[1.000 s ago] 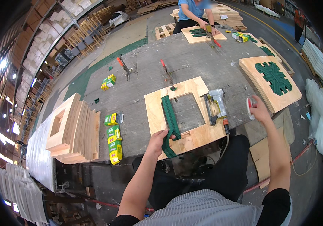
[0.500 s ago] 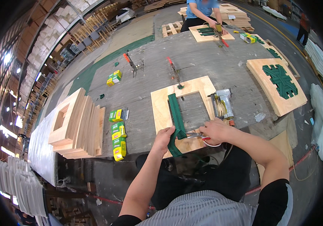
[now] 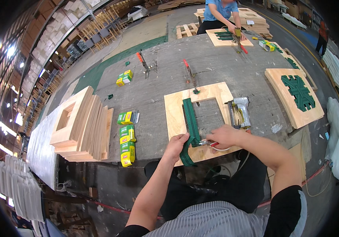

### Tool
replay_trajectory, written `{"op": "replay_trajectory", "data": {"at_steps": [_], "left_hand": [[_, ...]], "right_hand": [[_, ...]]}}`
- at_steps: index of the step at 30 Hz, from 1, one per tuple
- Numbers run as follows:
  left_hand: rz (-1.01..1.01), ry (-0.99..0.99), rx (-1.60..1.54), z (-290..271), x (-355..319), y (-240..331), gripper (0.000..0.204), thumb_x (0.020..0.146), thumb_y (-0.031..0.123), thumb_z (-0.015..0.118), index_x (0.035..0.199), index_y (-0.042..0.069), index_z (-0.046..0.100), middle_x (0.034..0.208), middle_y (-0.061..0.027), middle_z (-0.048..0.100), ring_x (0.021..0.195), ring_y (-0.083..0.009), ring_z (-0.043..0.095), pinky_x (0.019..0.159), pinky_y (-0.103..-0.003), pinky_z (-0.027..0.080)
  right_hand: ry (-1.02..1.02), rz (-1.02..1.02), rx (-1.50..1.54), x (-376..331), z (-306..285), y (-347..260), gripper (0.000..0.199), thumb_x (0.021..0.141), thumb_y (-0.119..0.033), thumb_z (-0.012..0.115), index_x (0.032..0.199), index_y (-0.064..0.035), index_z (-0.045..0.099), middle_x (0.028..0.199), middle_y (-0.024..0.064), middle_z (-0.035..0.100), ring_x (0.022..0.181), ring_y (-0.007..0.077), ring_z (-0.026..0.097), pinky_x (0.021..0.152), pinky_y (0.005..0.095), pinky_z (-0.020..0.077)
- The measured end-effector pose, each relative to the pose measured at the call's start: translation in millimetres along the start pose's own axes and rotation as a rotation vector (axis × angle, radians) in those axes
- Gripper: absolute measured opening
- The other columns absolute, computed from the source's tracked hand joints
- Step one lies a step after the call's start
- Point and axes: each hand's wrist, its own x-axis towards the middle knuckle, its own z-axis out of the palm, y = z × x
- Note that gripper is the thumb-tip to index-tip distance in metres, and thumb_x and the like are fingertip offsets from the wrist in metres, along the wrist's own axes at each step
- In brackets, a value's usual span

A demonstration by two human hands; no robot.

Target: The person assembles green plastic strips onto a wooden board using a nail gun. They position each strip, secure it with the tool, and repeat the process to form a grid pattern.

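Note:
A square plywood frame (image 3: 174,104) with a large opening lies in front of me at the table's near edge. Along the left side of its opening runs a green webbing strap (image 3: 192,118), its near end bent over the frame's front bar. My left hand (image 3: 176,145) pinches the strap close to that bend. In my right hand (image 3: 225,136) is a pair of scissors (image 3: 213,145) with red and white handles; the blades point left and meet the strap, and whether they are closed on it is too small to tell. Beside the frame's right edge lies a silver staple gun (image 3: 240,112).
Green-and-yellow boxes (image 3: 127,134) and a stack of plywood frames (image 3: 76,130) are to the left. At right, green webbing (image 3: 298,93) tops another plywood stack (image 3: 274,85). Two red-handled toggle clamps (image 3: 191,71) (image 3: 142,61) stand beyond. Across the table (image 3: 157,94), a person (image 3: 216,15) works on a panel.
The view has shifted slightly, so the table things appear a little farther right. The scissors have moved left, and their blades now reach the strap beside my left hand.

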Motion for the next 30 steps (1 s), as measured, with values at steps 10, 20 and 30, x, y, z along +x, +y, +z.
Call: {"op": "replay_trajectory", "data": {"at_steps": [10,20,30], "left_hand": [[0.165,-0.037,-0.097,-4,-55,-13,0.026,0.104,0.017,0.060,0.122,-0.001,0.061,0.097,-0.0076,0.068,0.088,-0.0155,0.067,0.081,-0.034,0.057],[-0.167,0.112,-0.618,2,-106,-123,0.027,0.104,0.008,0.054,0.130,0.001,0.050,0.109,-0.0198,0.068,0.097,-0.0372,0.070,0.088,-0.055,0.059],[-0.180,0.194,-0.510,-3,-79,-125,0.038,0.111,0.032,0.045,0.129,-0.001,0.051,0.112,-0.0213,0.069,0.093,-0.0357,0.070,0.084,-0.053,0.060]], "right_hand": [[0.655,0.319,0.388,-38,25,-13,0.038,0.083,-0.038,0.076,0.112,-0.0155,0.063,0.093,0.0153,0.073,0.088,0.0408,0.070,0.076,0.0509,0.0546],[0.862,1.235,0.077,-172,77,106,0.037,0.085,-0.028,0.078,0.114,-0.0080,0.068,0.111,0.0178,0.069,0.102,0.0382,0.067,0.086,0.0488,0.0532],[0.709,1.137,0.489,-64,62,94,0.045,0.088,-0.042,0.073,0.104,0.0009,0.071,0.103,0.0233,0.072,0.100,0.0410,0.070,0.087,0.0505,0.0542]]}}
